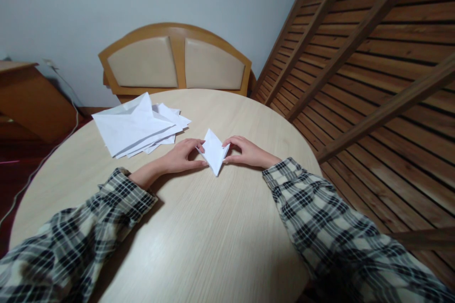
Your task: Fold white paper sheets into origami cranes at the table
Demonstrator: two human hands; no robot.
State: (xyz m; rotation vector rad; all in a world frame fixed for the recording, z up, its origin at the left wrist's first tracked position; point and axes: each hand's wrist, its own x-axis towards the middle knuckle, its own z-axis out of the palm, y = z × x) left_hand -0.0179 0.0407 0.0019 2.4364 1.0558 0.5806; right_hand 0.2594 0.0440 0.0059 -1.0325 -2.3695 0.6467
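A white sheet of paper folded into a diamond shape, the folded paper, is between my two hands at the middle of the table. My left hand pinches its left corner, thumb below and fingers above. At the opposite corner my right hand grips the paper's layered edge between thumb and fingers. The diamond's long axis runs away from me, with one point toward me. Inner folds are hidden. Left of my left hand lies a stack of white paper sheets, some creased, with a folded point sticking up.
All this rests on a round, pale wooden table. Behind it stands a wooden headboard with cream panels. A slatted wooden wall slopes along the right side. At far left are a brown cabinet and a white cable.
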